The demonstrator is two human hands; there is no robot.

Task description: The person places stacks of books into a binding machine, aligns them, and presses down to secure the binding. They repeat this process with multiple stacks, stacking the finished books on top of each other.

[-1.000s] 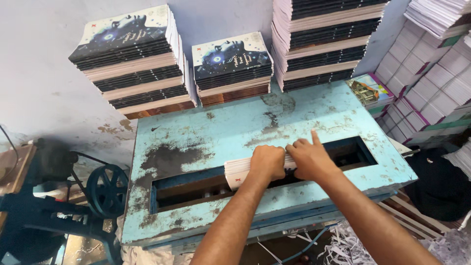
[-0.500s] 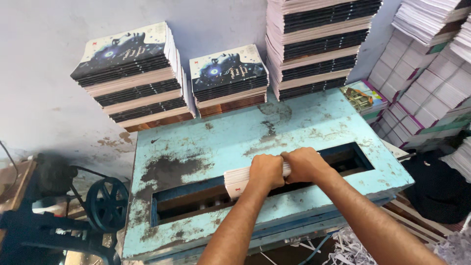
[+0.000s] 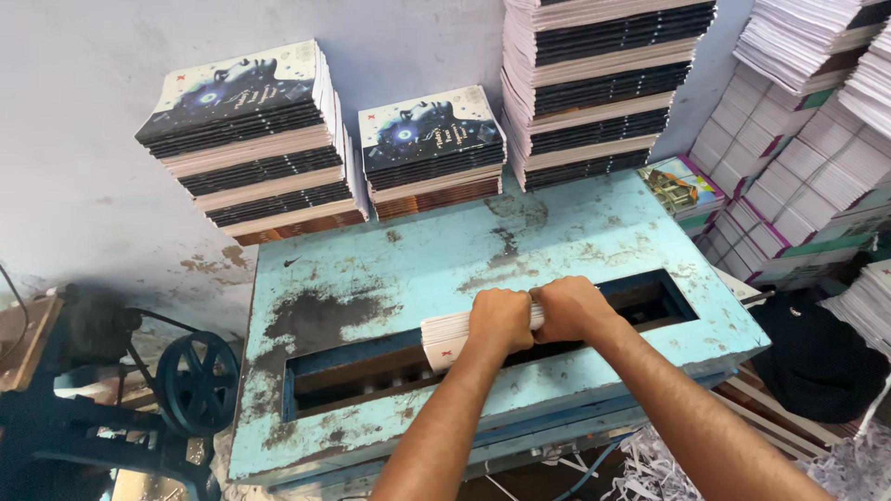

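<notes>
A worn light-blue metal table, rusted in patches, stands against a pale wall, with a long slot cut across its near half. Over that slot, both fists are closed tight on a white bundle of booklets: the left hand grips its middle, the right hand just beside it on the right, knuckles touching. The bundle's left end sticks out past the left fist; its right end is hidden, probably inside the right fist. Along the far edge stand stacks of dark-covered books. White paper bundles pile up at far right. A black wheel sits at near left.
</notes>
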